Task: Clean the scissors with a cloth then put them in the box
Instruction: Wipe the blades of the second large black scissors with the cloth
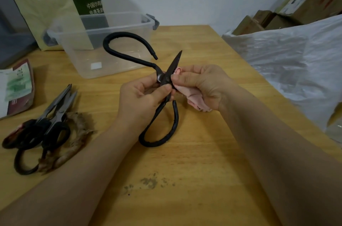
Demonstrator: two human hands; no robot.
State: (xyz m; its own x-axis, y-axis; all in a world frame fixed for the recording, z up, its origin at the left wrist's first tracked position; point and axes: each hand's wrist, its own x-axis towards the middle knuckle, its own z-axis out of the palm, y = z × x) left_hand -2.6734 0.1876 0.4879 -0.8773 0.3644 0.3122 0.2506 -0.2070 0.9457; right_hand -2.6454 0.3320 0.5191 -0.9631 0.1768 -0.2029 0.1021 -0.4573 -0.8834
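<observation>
- Wooden table (194, 161): fills most of the view; a patch of dark grit lies on it near the front edge, between the two forearms.
- White plastic bag (296, 62): crumpled mass at the right edge of the table, brown cartons behind it.
- Clear plastic box (77, 40): lidless, grey latches at the ends, at the back left of the table. Nothing visible inside but a small white label on the floor.
- Left hand (142, 99): closed around the black scissors (166, 77) near the pivot, thumb on top, holding them off the table.
- Right hand (203, 85): clamped on a pink cloth (194, 98), thumb and fingers pinching it against the blade just above the pivot.
- Black scissors: wide open, in front of the box and not in it; blade tip points up and away, one large loop handle arcs toward the box, the other hangs down toward the viewer.
- Pile of other scissors (46, 125): at left on the table, black handles, blades pointing away, lying partly on a frayed brown rag.
- Printed packet (16, 88): at the far left edge.
</observation>
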